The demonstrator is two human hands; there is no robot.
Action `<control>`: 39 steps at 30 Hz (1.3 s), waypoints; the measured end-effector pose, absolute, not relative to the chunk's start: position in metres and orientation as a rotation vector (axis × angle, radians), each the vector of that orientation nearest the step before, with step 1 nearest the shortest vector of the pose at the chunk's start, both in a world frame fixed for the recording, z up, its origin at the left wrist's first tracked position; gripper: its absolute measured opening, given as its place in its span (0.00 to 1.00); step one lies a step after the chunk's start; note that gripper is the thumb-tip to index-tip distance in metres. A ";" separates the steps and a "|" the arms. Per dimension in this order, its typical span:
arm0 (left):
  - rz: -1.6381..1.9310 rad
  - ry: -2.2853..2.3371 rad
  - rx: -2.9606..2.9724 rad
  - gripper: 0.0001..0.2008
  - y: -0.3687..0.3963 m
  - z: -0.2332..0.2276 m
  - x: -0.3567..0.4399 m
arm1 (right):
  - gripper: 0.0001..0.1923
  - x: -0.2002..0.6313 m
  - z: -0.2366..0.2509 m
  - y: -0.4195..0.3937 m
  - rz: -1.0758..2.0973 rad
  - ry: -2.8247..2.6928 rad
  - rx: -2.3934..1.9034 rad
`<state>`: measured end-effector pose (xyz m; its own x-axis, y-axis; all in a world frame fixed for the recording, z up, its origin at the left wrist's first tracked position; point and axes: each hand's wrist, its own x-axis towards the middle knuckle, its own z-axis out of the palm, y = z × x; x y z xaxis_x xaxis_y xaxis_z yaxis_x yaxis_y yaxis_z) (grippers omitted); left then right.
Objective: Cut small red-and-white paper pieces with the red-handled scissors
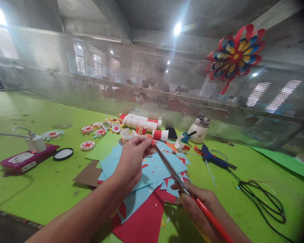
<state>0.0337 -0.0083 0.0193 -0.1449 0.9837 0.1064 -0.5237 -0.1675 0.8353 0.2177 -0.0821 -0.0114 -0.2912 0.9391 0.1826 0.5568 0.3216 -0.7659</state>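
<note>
Between the thumb and fingers of my left hand [135, 152] is a small piece of red paper [150, 139]. My right hand [197, 202] grips a pair of scissors [171, 168] with red handles. The blades point up and left, their tips right beside the red paper; whether they touch it I cannot tell. Below both hands lie light blue paper sheets [154, 172] strewn with small scraps, and a red sheet [142, 219] pokes out toward me. A cut paper cup [127, 135] stands just behind my left hand.
On the green table [53, 192] at left are a purple power strip [27, 158] and a black-rimmed disc [63, 154]. Stacked paper cups [142, 122] and decorated discs [100, 132] lie behind. A blue glue gun [215, 158], its black cord [263, 199] and a white bottle [199, 130] occupy the right.
</note>
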 end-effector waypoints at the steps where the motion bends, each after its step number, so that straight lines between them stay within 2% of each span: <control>1: 1.608 0.782 0.823 0.05 -0.008 0.019 0.034 | 0.24 0.218 -0.010 -0.082 0.779 -1.971 -1.321; 7: 1.610 0.765 0.813 0.05 -0.010 0.021 0.035 | 0.23 0.218 -0.009 -0.081 0.699 -2.009 -1.314; 39: 1.613 0.736 0.780 0.05 -0.009 0.020 0.038 | 0.21 0.219 -0.014 -0.081 0.699 -1.967 -1.299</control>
